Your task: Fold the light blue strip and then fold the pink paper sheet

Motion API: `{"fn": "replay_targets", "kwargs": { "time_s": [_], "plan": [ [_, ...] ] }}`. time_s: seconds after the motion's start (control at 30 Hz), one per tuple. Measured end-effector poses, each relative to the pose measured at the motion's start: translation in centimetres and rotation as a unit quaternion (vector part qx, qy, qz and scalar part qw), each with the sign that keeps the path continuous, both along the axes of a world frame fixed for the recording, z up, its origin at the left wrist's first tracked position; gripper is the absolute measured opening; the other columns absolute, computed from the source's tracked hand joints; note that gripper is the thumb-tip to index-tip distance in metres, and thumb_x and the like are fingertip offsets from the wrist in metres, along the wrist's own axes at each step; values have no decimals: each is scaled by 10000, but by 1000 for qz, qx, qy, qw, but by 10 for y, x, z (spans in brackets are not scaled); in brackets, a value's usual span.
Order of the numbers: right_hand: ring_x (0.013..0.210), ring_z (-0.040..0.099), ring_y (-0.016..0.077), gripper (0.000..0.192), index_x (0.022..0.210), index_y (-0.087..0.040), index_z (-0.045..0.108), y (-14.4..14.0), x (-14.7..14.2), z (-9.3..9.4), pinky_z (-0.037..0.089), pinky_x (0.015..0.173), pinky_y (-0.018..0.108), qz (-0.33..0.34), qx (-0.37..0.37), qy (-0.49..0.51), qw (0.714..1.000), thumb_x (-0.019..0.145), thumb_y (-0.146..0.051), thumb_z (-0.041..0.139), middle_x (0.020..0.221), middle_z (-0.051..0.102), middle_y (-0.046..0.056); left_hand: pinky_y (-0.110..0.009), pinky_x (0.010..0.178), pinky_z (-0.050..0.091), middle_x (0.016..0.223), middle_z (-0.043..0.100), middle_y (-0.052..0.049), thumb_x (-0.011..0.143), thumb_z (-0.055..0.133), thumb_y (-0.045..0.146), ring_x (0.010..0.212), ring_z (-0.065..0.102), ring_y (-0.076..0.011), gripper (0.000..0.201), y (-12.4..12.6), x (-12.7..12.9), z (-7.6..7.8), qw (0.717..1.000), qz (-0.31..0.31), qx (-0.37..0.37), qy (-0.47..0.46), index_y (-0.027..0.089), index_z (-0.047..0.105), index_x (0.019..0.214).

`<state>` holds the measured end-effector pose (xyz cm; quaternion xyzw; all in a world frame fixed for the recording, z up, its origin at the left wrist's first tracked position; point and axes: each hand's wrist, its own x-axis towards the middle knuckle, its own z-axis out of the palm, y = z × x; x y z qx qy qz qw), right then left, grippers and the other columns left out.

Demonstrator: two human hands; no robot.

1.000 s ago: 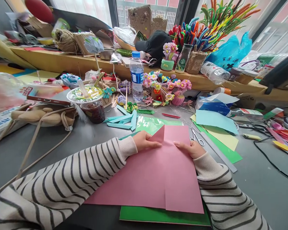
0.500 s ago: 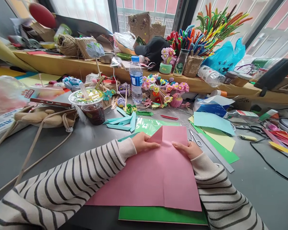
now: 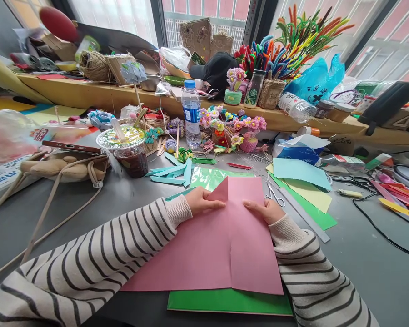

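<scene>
I see the pink paper [image 3: 204, 245], creased and matte, long axis running away from me toward the water bottle [image 3: 192, 113]; left hand [image 3: 204, 202] and right hand [image 3: 264, 210] press flat, grip holding nothing.

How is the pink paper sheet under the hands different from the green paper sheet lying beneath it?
The pink paper sheet is folded, with a flap edge down its middle; the green paper sheet lies flat. The pink sheet is on top and fully seen; the green one shows only as a strip at the near edge. The left hand and right hand press the pink sheet, not the green. Both rest on the grey table.
</scene>
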<state>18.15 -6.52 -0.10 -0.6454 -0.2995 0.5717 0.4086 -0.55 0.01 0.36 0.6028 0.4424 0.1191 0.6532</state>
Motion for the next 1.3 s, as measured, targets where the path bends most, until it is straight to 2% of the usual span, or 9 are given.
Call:
{"fn": "replay_targets", "kwargs": {
  "time_s": [0.3,0.47,0.6,0.83,1.03,1.2,1.3],
  "plan": [
    [434,557,144,277,549,-110,612,-1,-1,-1,426,416,241,6,-10,1,1000,442,-347,707,512,623,42,-234,501,433,641,616,-45,422,689,399,581,566,-167,388,6,1,-3,999,-22,12,31,105,639,671],
    [434,559,141,263,556,-113,617,1,1,-1,431,423,236,0,-23,22,1000,446,-334,708,506,624,38,-213,442,378,509,555,-8,454,653,443,491,502,-126,375,7,4,-9,995,-27,88,35,95,619,586],
    [444,566,155,278,596,-109,623,1,3,-4,435,429,248,2,-20,29,999,458,-338,701,521,630,49,-186,398,304,419,469,33,501,633,425,415,416,-77,327,4,4,-5,992,-36,122,17,102,597,536],
    [451,566,144,253,583,-118,619,2,3,-2,442,442,244,-15,-21,28,999,455,-316,709,522,627,36,-191,412,334,474,514,20,485,642,429,431,444,-85,354,0,4,-2,995,-3,97,11,101,618,617],
    [437,551,129,281,561,-110,623,1,5,0,430,428,234,18,1,5,1000,414,-328,720,505,614,29,-204,452,388,521,563,3,433,681,392,486,511,-114,331,5,2,-2,998,10,54,26,110,621,596],
    [482,577,162,326,619,-108,638,-1,6,-4,456,457,259,32,-1,-1,999,412,-348,716,558,635,53,-242,502,433,580,606,-22,376,695,418,533,558,-155,387,9,-4,4,997,-13,16,71,121,631,616],
    [489,577,163,304,615,-121,641,-1,4,-3,462,454,254,28,1,-4,1000,422,-344,711,551,633,48,-249,511,442,613,627,-42,338,700,428,580,578,-187,416,11,-7,4,992,-47,23,112,124,638,614]
  ]
}}
